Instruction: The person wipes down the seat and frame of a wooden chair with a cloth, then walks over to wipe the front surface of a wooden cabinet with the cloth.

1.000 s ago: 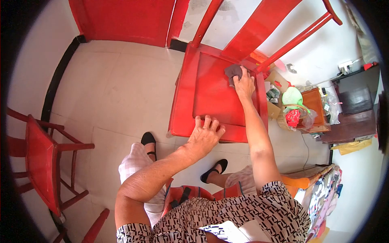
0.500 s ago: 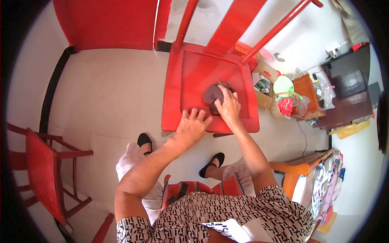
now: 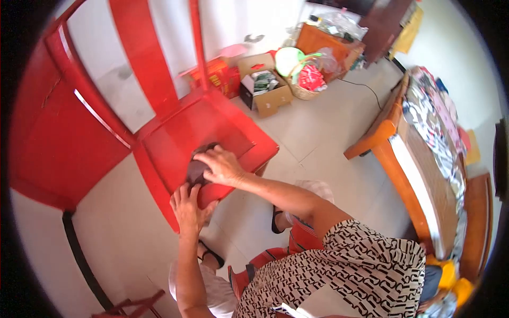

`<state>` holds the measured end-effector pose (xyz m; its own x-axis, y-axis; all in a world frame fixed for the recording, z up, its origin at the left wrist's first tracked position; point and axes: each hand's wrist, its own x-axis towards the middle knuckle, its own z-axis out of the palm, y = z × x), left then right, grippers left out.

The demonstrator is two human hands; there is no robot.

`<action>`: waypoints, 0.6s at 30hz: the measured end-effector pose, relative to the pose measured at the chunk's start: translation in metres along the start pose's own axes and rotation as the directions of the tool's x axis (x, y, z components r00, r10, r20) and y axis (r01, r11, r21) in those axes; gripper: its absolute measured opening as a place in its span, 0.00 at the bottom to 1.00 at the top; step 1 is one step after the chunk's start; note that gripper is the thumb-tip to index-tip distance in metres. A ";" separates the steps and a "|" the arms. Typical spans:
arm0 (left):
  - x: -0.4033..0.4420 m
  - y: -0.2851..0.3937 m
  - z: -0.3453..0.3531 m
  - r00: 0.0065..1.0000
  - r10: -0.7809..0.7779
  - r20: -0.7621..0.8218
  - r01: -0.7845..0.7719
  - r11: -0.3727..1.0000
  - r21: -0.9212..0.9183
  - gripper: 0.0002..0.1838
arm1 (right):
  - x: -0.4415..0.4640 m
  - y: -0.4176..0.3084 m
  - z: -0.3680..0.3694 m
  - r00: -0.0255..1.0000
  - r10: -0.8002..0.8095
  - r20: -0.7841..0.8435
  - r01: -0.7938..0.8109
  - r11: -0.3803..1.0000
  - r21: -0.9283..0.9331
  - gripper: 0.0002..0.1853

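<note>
A red wooden chair [image 3: 175,127] with a slatted back stands before me. On its seat lies a bunched dark brown cloth [image 3: 196,172], partly hidden under my fingers. My right hand [image 3: 222,167] is closed over this cloth, pressing it to the seat near the front. Just left of it, my left hand [image 3: 190,209] rests on the seat's front edge. Its fingers are spread on the red wood, close to the cloth, and the thumb lies by the edge.
A cardboard box [image 3: 273,100] of packets and a wicker basket [image 3: 305,91] stand on the floor behind the chair. At the right is a wooden bed frame [image 3: 408,175] with clothes on it. A red door [image 3: 63,138] is at the left, another red chair [image 3: 132,307] at the bottom.
My view has swung to the right, showing more of the bed. My right hand and the cloth have come closer to my left hand, near the seat's front edge.
</note>
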<state>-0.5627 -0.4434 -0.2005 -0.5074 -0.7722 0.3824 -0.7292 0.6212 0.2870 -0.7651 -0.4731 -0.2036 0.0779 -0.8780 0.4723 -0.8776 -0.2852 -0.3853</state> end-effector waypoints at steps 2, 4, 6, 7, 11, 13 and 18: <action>0.000 0.000 0.002 1.000 -0.001 -0.009 0.001 1.000 0.004 0.38 | -0.002 0.004 0.003 1.000 -0.003 -0.002 0.003 1.000 0.023 0.27; 0.002 0.001 0.002 1.000 0.002 -0.016 -0.002 1.000 0.010 0.37 | -0.003 0.006 0.006 0.998 -0.038 -0.058 0.038 0.999 0.009 0.28; 0.004 0.004 0.003 0.996 -0.064 -0.060 0.061 0.996 -0.064 0.29 | -0.005 0.010 0.013 0.996 -0.051 -0.078 0.052 0.999 0.010 0.29; 0.004 0.001 0.006 0.991 -0.118 -0.063 0.111 0.988 -0.104 0.27 | -0.006 0.009 0.012 0.998 -0.038 -0.056 0.037 0.999 -0.003 0.28; 0.003 -0.006 0.015 0.941 -0.298 -0.160 0.258 0.938 -0.233 0.19 | -0.004 0.008 0.022 1.000 -0.021 -0.022 0.021 1.000 -0.007 0.29; 0.003 -0.004 0.015 0.925 -0.321 -0.203 0.280 0.937 -0.208 0.15 | -0.005 0.009 0.026 0.998 -0.031 -0.047 0.030 1.000 -0.009 0.29; 0.002 -0.004 0.018 0.938 -0.266 -0.221 0.238 0.960 -0.148 0.13 | -0.006 0.009 0.027 0.998 -0.023 -0.061 0.023 1.000 -0.001 0.28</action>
<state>-0.5690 -0.4494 -0.2169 -0.1806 -0.8605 0.4764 -0.7529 0.4326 0.4960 -0.7608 -0.4807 -0.2312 0.0685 -0.8461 0.5287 -0.8761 -0.3045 -0.3739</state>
